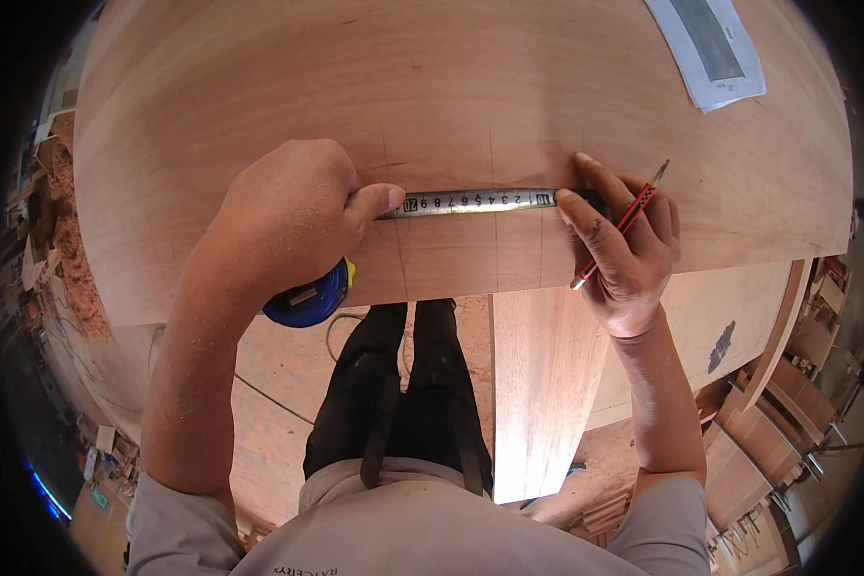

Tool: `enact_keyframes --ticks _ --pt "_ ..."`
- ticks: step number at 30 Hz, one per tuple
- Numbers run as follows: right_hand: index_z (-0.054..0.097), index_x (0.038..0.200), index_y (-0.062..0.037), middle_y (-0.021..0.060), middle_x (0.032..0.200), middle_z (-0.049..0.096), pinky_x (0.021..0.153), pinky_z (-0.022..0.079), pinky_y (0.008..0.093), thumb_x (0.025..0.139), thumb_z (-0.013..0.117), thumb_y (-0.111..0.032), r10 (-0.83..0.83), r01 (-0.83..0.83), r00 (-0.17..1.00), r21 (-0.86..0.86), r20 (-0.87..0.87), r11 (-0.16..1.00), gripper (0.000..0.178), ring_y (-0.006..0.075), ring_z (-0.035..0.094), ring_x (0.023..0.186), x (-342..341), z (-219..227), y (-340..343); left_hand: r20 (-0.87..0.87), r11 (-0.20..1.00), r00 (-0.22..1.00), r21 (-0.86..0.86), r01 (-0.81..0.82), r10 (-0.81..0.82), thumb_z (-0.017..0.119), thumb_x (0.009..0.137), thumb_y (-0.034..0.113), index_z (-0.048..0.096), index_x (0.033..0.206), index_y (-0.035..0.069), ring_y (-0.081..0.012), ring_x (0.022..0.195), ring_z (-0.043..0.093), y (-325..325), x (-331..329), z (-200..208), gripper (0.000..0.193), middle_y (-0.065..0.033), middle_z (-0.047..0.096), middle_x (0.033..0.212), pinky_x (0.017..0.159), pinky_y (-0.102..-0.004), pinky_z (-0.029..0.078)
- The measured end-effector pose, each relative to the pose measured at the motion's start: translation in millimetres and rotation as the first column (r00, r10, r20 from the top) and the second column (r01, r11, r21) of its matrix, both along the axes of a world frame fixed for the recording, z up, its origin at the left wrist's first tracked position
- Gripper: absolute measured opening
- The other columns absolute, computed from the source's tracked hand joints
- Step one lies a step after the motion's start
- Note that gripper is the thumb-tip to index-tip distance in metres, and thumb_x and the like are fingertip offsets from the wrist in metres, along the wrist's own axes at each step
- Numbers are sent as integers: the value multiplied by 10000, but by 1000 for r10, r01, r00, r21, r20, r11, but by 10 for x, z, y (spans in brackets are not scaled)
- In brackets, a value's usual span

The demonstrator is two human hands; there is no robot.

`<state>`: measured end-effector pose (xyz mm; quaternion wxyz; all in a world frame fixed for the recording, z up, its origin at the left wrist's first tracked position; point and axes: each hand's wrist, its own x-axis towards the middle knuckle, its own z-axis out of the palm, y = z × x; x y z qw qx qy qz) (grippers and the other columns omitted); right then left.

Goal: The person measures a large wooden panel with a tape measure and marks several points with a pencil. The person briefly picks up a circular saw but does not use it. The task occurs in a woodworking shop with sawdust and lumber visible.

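A steel tape measure blade (475, 201) lies stretched across a broad wooden board (413, 106), its numbers upside down to me. My left hand (283, 211) is closed on the tape measure, the thumb pressing the blade; the blue case (309, 300) with a yellow part shows below the wrist, past the board's near edge. My right hand (629, 254) pinches the blade near its other end with thumb and finger. Between the fingers of that hand sits a red and black pencil (634, 213), its tip pointing up and away. Thin pencil lines (496, 254) run across the board under and around the blade.
A sheet of paper (710, 58) lies at the board's far right. Below the near edge, a narrower wooden plank (538, 384) reaches toward me. Reddish sawdust (77, 259) is heaped at left, a dark cable (274, 396) crosses the floor, and wood pieces (744, 470) stand at right.
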<state>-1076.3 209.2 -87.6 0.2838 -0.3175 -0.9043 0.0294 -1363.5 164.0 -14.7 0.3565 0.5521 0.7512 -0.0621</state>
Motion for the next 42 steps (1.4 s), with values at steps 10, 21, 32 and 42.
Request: enact_keyframes --ticks 10,21,32,42 --pt "768 1001 -159 78 1181 750 791 467 340 753 771 -190 12 -12 1000 -1 -8 1000 250 246 677 941 -5 -3 7 -11 999 999 28 33 -33 680 945 365 673 653 -65 -326 470 545 0 -14 11 519 -212 541 538 548 -429 476" --pt "769 1016 -159 81 1183 749 804 479 352 744 787 -185 16 -16 1000 -9 -15 1000 274 262 681 944 -4 6 5 -4 996 997 62 71 -71 675 942 362 718 737 -68 -369 515 577 1 -35 7 479 -244 566 589 576 -446 488" --pt "765 1031 -163 80 1179 751 799 483 356 736 789 -162 21 -21 1000 11 -7 1000 296 264 680 940 -5 -5 11 -33 1000 999 7 28 -28 669 948 355 734 756 -61 -371 528 598 12 8 20 463 -242 579 587 583 -444 497" --pt "770 1004 -165 83 1168 754 790 476 351 729 772 -179 13 -13 1000 -3 -24 1000 275 260 680 938 2 -18 5 23 990 994 95 106 -109 660 937 334 690 704 -73 -379 517 567 -1 -85 -39 470 -227 560 566 583 -461 472"
